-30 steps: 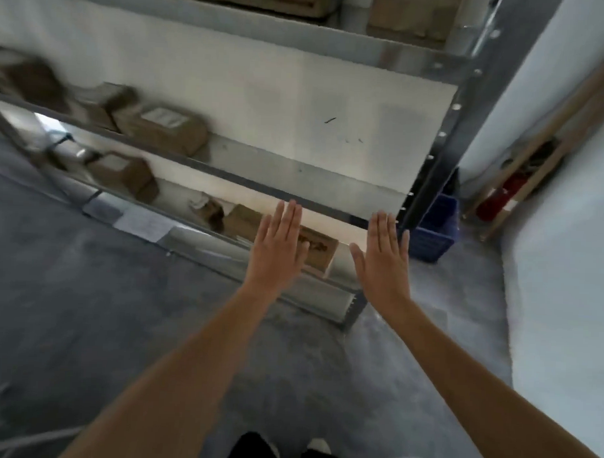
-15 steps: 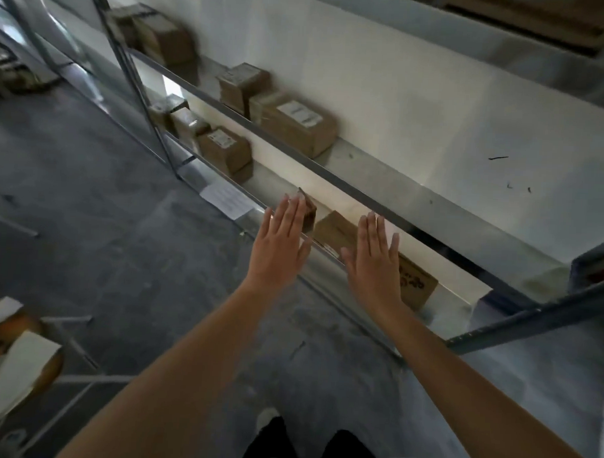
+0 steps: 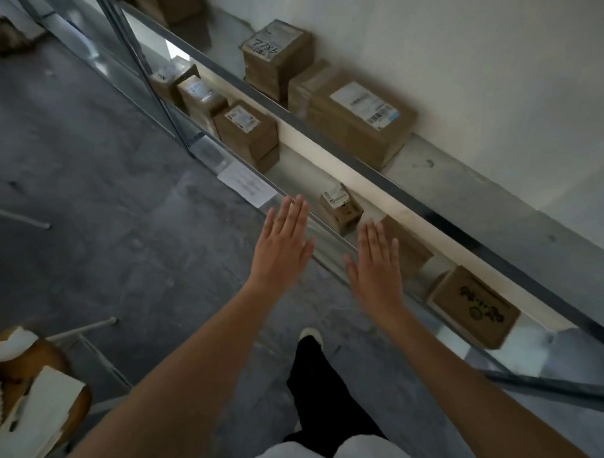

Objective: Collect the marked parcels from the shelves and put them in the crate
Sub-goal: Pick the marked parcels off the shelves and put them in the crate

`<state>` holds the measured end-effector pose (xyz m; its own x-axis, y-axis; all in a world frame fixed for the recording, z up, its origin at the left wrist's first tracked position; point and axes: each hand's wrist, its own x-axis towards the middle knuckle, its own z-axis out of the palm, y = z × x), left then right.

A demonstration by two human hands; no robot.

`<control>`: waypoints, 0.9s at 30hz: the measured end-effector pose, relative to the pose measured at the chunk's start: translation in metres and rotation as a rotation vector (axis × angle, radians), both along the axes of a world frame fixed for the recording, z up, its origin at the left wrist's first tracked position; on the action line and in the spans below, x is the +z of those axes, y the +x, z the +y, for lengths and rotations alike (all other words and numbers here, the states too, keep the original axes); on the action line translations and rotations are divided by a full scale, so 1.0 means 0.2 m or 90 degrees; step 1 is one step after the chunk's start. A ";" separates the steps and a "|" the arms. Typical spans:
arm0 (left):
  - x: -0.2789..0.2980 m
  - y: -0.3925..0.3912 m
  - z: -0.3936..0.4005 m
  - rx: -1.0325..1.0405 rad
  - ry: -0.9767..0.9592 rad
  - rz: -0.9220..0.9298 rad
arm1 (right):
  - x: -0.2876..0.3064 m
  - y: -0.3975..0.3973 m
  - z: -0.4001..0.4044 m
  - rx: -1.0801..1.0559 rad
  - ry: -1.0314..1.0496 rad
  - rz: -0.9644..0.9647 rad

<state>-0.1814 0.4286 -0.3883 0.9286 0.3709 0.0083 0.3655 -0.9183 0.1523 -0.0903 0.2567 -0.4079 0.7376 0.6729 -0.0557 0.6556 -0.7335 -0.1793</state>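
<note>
While both hands hover flat and empty, left hand point(image 3: 282, 244) and right hand point(image 3: 377, 265) look poised for choosing; parcels point(image 3: 340, 212) sit beyond on the low shelf point(image 3: 331, 243); no crate visible.

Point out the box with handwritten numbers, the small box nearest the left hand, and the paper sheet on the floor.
Numbered box point(image 3: 277, 58): head view, on its top label.
Small box point(image 3: 340, 209): head view, front face.
Paper sheet point(image 3: 247, 183): head view, its middle.
</note>
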 end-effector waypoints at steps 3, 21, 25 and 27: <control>-0.05 0.11 0.22 0.009 -0.022 0.031 | -0.07 0.10 0.21 0.013 -0.012 0.029; -1.06 0.12 1.17 -0.076 -0.133 0.277 | -0.93 0.26 0.86 -0.532 0.128 0.399; -1.26 0.57 1.13 -0.133 -0.241 0.251 | -1.14 0.41 0.81 -0.675 0.217 0.412; -1.34 0.84 1.06 -0.137 -0.290 0.220 | -1.21 0.53 0.79 -0.722 0.258 0.414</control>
<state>-0.0143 0.6409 -0.6565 0.9035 0.0700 -0.4228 0.2775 -0.8473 0.4528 0.0160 0.4155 -0.6507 0.8064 -0.2265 -0.5463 -0.5491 -0.6298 -0.5494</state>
